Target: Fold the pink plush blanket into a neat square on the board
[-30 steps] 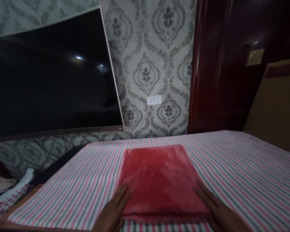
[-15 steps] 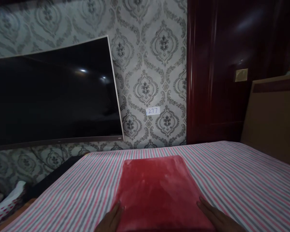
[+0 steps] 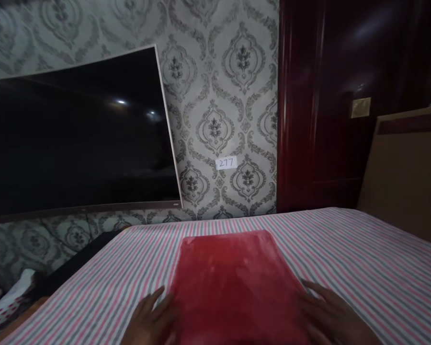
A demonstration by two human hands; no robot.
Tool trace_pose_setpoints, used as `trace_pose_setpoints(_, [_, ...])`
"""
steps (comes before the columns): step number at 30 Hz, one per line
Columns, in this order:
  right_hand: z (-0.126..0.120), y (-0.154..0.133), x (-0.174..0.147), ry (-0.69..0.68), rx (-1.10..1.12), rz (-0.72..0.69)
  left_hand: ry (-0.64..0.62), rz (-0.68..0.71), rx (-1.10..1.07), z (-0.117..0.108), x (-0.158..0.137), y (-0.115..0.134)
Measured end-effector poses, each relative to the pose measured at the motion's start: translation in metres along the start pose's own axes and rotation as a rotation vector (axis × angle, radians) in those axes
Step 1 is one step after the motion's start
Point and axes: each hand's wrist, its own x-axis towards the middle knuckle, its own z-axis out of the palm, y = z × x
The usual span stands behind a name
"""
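Folded cloth: a red, plush, rectangular folded blanket (image 3: 233, 282) lies flat on the bed, near its middle, with its near edge running out of view at the bottom.
My left hand: my left hand (image 3: 149, 321) rests at the cloth's left edge, fingers spread and flat, touching the side of the fold; it grips nothing.
My right hand: my right hand (image 3: 330, 316) lies at the cloth's right edge, palm down and fingers splayed, touching the border; it holds nothing either.
Progress: I judge the folding itself done, since the cloth sits as a neat, squared rectangle with even edges. What seems left is only pressing or straightening the sides, though I cannot see the near edge.
Surface: the bed wears a sheet with pink, grey and white stripes (image 3: 362, 258), smooth around the cloth.
Room: a grey damask-patterned wallpaper (image 3: 222, 86) with a small white label reading 277 (image 3: 226, 163); a large dark flat screen (image 3: 75, 143) mounted to the left; a glossy dark-red wooden door (image 3: 319, 105) to the right; a brown headboard (image 3: 405, 177) beyond it.
Lower left: dim fabric with red dots (image 3: 7, 309) lies beside the bed.
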Motion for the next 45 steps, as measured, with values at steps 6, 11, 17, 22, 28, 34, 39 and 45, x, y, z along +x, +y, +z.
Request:
trace_pose_setpoints(6, [0.03, -0.055, 0.109, -0.417, 0.131, 0.236, -0.208, -0.122, -0.158, 0.017, 0.107, 0.081])
trace_pose_setpoints(11, [0.061, -0.07, 0.105, -0.599, 0.168, 0.35, -0.385, -0.125, -0.252, 0.075, 0.1, 0.106])
trace_pose_setpoints(17, [0.069, -0.066, 0.092, -0.556, 0.146, 0.311, -0.416, -0.152, -0.284, 0.083, 0.091, 0.102])
trace_pose_setpoints(22, [0.075, -0.065, 0.09, -0.499, 0.07, 0.278, -0.466, -0.2, -0.332, 0.057, 0.102, 0.112])
trace_pose_setpoints(28, [0.057, -0.054, 0.1, -0.584, 0.085, 0.244, -0.677, -0.19, -0.411, 0.026, 0.124, 0.103])
trace_pose_setpoints(34, [0.04, -0.026, 0.183, -0.529, 0.07, 0.345, -0.612, -0.314, -0.334, 0.019, 0.2, 0.071])
trace_pose_setpoints(39, [0.065, -0.016, 0.205, -0.584, -0.123, 0.536, -0.592, -0.522, -0.133, 0.058, 0.226, 0.051])
trace_pose_setpoints(45, [0.104, -0.008, 0.157, -0.471, -0.257, 0.511, -0.474, -0.556, -0.088, 0.107, 0.189, 0.047])
